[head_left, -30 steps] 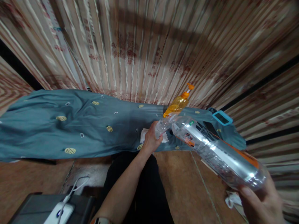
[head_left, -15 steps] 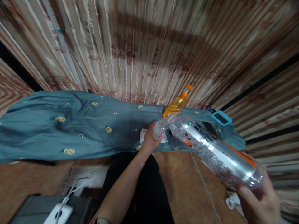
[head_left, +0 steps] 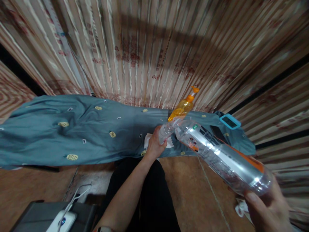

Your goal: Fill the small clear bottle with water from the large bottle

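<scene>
My right hand [head_left: 267, 211] grips the base of a large clear plastic bottle [head_left: 222, 158] with a printed label. It is tilted, its neck pointing up-left. My left hand [head_left: 154, 146] is closed on a smaller clear bottle [head_left: 166, 130] whose mouth meets the neck of the large one. Under my left hand lies a white tissue [head_left: 148, 140] on a teal patterned cloth [head_left: 79, 129]. An orange pump bottle [head_left: 183, 108] stands just behind the two bottles.
A blue-framed device [head_left: 229, 121] and a dark phone [head_left: 217, 132] lie on the cloth at the right. Striped curtains [head_left: 145, 48] hang behind. A dark box with a white charger and cable [head_left: 61, 219] sits lower left on the brown tiled floor [head_left: 193, 190].
Both hands and both bottles stay almost as they were; the large bottle has shifted slightly lower and left. The view has drifted a little.
</scene>
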A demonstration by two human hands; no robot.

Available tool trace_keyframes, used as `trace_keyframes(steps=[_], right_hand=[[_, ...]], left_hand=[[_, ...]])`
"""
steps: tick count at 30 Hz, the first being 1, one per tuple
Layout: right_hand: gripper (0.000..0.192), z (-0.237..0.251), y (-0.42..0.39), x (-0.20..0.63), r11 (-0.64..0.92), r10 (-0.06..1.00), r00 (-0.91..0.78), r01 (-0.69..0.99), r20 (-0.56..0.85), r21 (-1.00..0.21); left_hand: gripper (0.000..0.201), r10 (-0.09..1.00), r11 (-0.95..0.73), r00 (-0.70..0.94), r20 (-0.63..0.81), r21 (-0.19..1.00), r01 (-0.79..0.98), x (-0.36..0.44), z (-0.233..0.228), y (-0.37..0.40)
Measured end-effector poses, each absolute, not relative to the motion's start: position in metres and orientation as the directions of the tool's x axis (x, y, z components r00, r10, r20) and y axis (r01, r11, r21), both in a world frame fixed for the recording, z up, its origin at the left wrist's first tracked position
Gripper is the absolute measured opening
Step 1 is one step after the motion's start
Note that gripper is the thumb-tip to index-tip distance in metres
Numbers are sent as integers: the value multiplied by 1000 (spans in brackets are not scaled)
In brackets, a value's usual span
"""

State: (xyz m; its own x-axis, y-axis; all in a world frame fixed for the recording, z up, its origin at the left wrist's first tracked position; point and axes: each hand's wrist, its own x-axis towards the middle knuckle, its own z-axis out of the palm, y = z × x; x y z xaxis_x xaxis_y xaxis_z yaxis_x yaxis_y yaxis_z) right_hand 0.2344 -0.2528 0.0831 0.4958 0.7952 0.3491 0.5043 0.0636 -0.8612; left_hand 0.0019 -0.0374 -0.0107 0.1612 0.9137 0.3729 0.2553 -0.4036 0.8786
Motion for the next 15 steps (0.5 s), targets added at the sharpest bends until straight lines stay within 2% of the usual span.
trace_keyframes(steps=[3, 6, 15], right_hand=[[80, 89, -250, 226, 45, 767, 583, 369, 269, -928], [84, 96, -248, 218, 27, 766, 597, 342, 239, -939], [80, 91, -247, 231, 7, 749, 606, 399, 269, -917]], left_hand=[[68, 919, -389, 166, 357, 888, 245, 2, -10, -38], [69, 923, -379, 167, 346, 892, 245, 2, -10, -38], [71, 925, -377, 151, 347, 886, 271, 3, -13, -37]])
